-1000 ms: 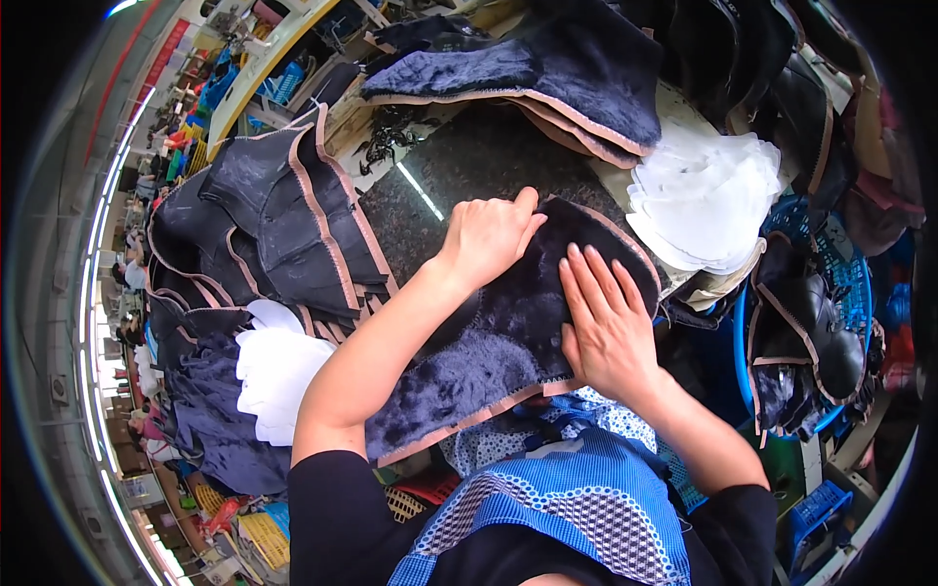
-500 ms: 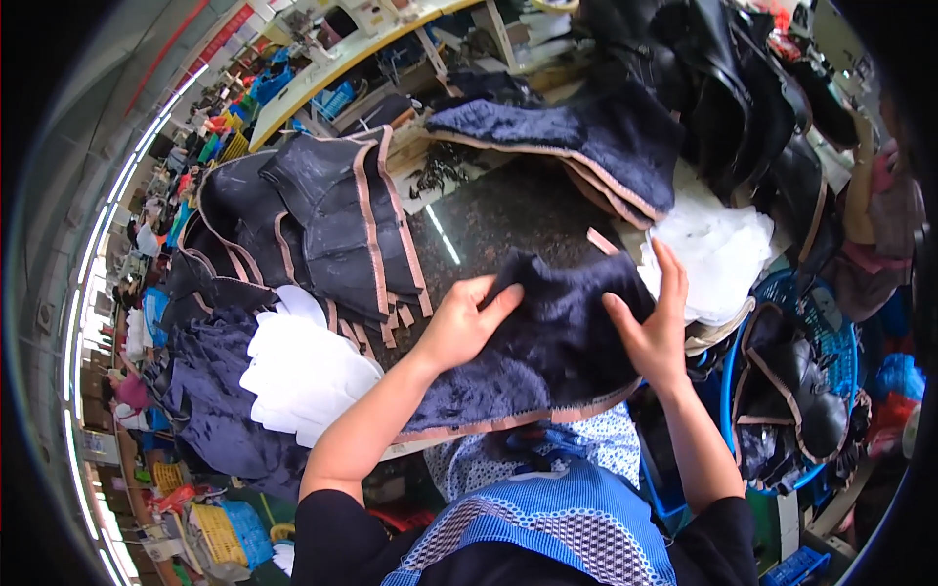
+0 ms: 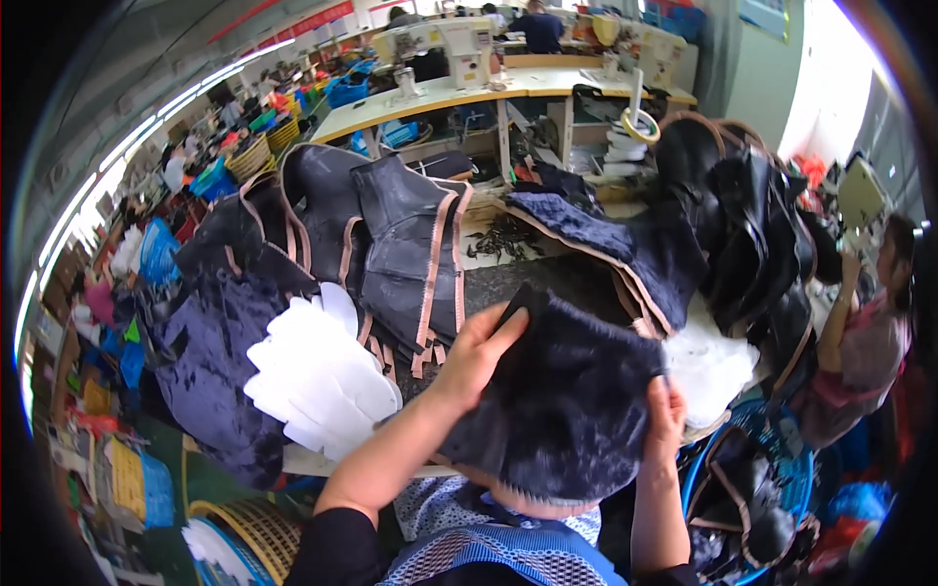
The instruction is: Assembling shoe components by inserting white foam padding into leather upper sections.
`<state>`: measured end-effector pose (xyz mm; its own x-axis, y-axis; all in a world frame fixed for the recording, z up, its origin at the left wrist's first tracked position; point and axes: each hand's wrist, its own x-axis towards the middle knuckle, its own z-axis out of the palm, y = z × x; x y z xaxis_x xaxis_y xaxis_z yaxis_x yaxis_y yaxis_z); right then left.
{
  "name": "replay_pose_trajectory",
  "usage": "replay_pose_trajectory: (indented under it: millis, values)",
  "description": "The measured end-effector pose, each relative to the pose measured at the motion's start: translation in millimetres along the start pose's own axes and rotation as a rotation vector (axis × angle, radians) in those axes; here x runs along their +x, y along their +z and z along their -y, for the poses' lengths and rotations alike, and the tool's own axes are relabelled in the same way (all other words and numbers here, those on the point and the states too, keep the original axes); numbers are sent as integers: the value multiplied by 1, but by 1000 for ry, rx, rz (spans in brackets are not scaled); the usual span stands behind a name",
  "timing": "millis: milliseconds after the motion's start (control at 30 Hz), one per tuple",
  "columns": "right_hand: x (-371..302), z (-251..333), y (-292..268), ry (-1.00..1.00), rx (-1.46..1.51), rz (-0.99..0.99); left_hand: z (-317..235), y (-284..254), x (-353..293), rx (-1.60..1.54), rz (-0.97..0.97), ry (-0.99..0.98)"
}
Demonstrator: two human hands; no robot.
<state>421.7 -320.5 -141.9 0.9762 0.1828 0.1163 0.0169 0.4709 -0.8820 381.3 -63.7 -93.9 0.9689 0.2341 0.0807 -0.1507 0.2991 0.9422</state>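
A dark furry boot-lining piece (image 3: 562, 396) is held up in front of me, pinkish tape along its lower edge. My left hand (image 3: 477, 356) grips its upper left corner between thumb and fingers. At the right edge, my right hand (image 3: 666, 415) is closed on the same piece. Left of my hands lie black boot-shaft pieces (image 3: 401, 249) edged with pinkish tape. White scalloped sheets (image 3: 318, 376) are fanned out nearer to me, over dark plush pieces (image 3: 220, 356). Beyond my right hand are more taped furry pieces (image 3: 625, 239) and a white pile (image 3: 711, 356).
A blue basket (image 3: 803, 459) with black boot parts stands at the right. Black leather pieces (image 3: 752, 225) are heaped behind it, near another person (image 3: 860, 332). Sewing machines (image 3: 467, 54) stand on a far bench (image 3: 459, 96). A yellow basket (image 3: 259, 537) sits at lower left.
My view has tilted up, showing more of the far bench. My right hand, open against the furry piece before, now grips its right edge. The piece is lifted and spread between both hands.
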Motion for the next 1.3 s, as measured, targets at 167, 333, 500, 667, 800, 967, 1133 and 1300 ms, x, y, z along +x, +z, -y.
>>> replay_pose_trajectory:
  millis: [167, 333, 500, 667, 800, 967, 1133, 1300]
  values:
    - [5, 73, 72, -585, -420, 42, -63, 9, -26, 574, 146, 400]
    - [-25, 53, 154, -723, -709, 710, -88, 5, -68, 27, 111, 44]
    - [-13, 16, 161, -613, -590, 1021, -64, -69, -93, -161, -386, -78]
    - [59, 18, 177, -511, -538, 887, -79, -110, -123, -75, -255, -75]
    - [101, 7, 197, 351, -25, 1521, -87, -129, -114, -73, -122, -103]
    - [82, 4, 213, 83, -308, 1364, -94, -142, -108, 148, -77, 206]
    - [69, 10, 203, -2, -271, 1035, -135, -142, -95, 1053, 174, 425]
    - [73, 20, 193, -101, -282, 881, -152, -127, -80, 1094, 74, 328]
